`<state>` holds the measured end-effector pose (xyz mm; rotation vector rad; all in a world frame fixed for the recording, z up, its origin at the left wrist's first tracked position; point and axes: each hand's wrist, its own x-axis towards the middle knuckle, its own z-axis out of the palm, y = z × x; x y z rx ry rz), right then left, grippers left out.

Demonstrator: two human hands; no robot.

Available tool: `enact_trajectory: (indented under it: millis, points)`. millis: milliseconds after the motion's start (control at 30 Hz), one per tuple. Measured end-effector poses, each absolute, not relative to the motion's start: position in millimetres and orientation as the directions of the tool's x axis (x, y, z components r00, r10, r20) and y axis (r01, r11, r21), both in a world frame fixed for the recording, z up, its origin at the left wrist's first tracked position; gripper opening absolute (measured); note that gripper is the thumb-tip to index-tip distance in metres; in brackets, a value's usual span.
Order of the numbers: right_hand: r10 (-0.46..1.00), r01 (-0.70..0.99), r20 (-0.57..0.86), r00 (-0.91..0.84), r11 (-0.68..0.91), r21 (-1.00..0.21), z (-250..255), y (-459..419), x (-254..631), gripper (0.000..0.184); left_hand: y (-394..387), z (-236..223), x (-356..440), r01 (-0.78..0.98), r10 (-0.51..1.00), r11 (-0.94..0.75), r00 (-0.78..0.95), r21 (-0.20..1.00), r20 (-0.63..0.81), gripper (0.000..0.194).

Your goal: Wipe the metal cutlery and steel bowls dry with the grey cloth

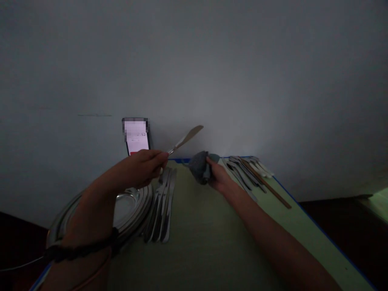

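Observation:
My left hand (148, 165) is closed round the handle of a table knife (188, 137), whose blade points up and to the right in front of the wall. Bunched in my right hand (217, 174) is a grey cloth (200, 166), held over the table and apart from the blade. Below my left hand several table knives (165, 210) lie side by side on the table. Beside them, partly hidden by my left forearm, is a stack of round metal plates (129, 206).
A phone (137, 137) with a lit screen leans against the wall (242, 72). Spoons and other cutlery (242, 173) lie at the table's right, with wooden chopsticks (268, 186) and white-handled pieces (262, 167). The pale table (200, 242) has a blue edge.

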<state>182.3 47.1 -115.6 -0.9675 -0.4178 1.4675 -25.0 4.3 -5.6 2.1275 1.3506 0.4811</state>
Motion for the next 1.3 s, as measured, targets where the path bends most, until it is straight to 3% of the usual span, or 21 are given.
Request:
enact_trajectory:
  millis: [67, 167, 200, 333, 533, 600, 667, 767, 967, 1100, 1300]
  points:
    - [0.948, -0.497, -0.297, 0.113, -0.205, -0.843, -117, 37, 177, 0.013, 4, -7, -16, 0.703, 0.912, -0.283, 0.407, 0.652, -0.043, 0.034]
    - [0.941, -0.283, -0.074, 0.329, 0.024, -0.959, -108, 16, 181, 0.042, 8, -14, 4, 0.736, 0.920, -0.324, 0.392, 0.595, 0.017, 0.034]
    - [0.945, -0.220, 0.008, 0.326, 0.084, -0.972, -104, 9, 185, 0.046, 9, -19, 13, 0.745, 0.904, -0.378, 0.425, 0.549, 0.047, 0.037]
    - [0.989, -0.283, 0.076, 0.127, 0.110, -0.953, -92, -11, 200, 0.037, -1, -53, 59, 0.782, 0.821, -0.569, 0.555, 0.253, 0.134, 0.044]
    - [0.975, -0.251, 0.062, 0.213, 0.116, -0.961, -100, -10, 242, 0.028, -27, -108, 109, 0.724, 0.738, -0.672, 0.671, 0.157, 0.065, 0.036]
    - [0.983, -0.135, 0.043, 0.176, 0.067, -0.989, -103, -10, 259, 0.025, -28, -116, 113, 0.718, 0.732, -0.680, 0.676, 0.147, 0.087, 0.038]
    - [0.991, 0.124, 0.034, 0.133, 0.017, -0.992, -106, -10, 271, 0.021, -27, -120, 115, 0.722, 0.735, -0.678, 0.667, 0.139, 0.123, 0.037]
    - [0.996, 0.457, 0.049, 0.077, 0.008, -0.889, -113, -3, 280, 0.023, -29, -129, 120, 0.725, 0.736, -0.676, 0.655, 0.131, 0.173, 0.036]
    - [0.991, 0.772, 0.134, 0.010, 0.078, -0.631, -126, 33, 282, 0.020, -38, -158, 137, 0.784, 0.774, -0.610, 0.558, 0.116, 0.301, 0.052]
    - [0.984, 0.880, 0.180, 0.005, 0.081, -0.468, -128, 50, 284, 0.022, -29, -166, 145, 0.823, 0.806, -0.561, 0.520, 0.086, 0.282, 0.061]
    - [0.952, 0.934, 0.305, 0.004, 0.106, -0.342, -127, 27, 309, 0.032, -5, -168, 155, 0.835, 0.822, -0.540, 0.497, 0.106, 0.276, 0.066]
